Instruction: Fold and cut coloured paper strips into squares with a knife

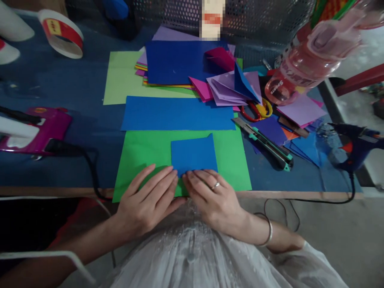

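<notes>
A small folded piece of blue paper [194, 154] lies on a green sheet [144, 160] at the table's front edge. Its top right corner sticks up in a small point. My left hand [150, 198] is open, its fingers stretched out and their tips at the paper's lower left corner. Along the lower edge, my right hand [211, 196] presses the paper with closed, bent fingers; a ring and a bracelet show on it. The right thumb is hidden. Just beyond lies a long blue paper strip [180, 114], overlapping the green sheet.
At right lie a utility knife [267, 146] with its blade showing, scissors [258, 110] and a glue gun [357, 146]. A pink bottle [309, 60] stands behind them. Stacked coloured paper [174, 62] is at the back. A purple device [39, 132] and a paper cup [61, 34] are left.
</notes>
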Tool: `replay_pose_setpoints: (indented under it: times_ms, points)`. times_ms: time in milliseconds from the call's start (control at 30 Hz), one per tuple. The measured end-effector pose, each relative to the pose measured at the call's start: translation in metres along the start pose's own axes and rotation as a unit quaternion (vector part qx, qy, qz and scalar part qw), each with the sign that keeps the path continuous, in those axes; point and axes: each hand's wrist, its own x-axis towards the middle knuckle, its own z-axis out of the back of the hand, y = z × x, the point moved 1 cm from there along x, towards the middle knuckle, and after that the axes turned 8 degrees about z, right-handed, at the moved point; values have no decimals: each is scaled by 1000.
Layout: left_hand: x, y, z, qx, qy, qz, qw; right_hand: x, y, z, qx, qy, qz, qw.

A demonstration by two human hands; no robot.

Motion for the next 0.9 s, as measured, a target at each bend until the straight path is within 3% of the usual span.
replay_pose_setpoints:
  times_ms: [267,700,900]
  points:
    - [-3,2,0,-6,23,28,999,10,2,-11,10,-12,1,1000]
    - [-1,4,-4,-12,-17,19,1000,-20,-16,17,-36,5,-64,997]
    - [-1,5,-4,-6,-16,2,1000,-28,-18,18,-36,-1,-68,997]
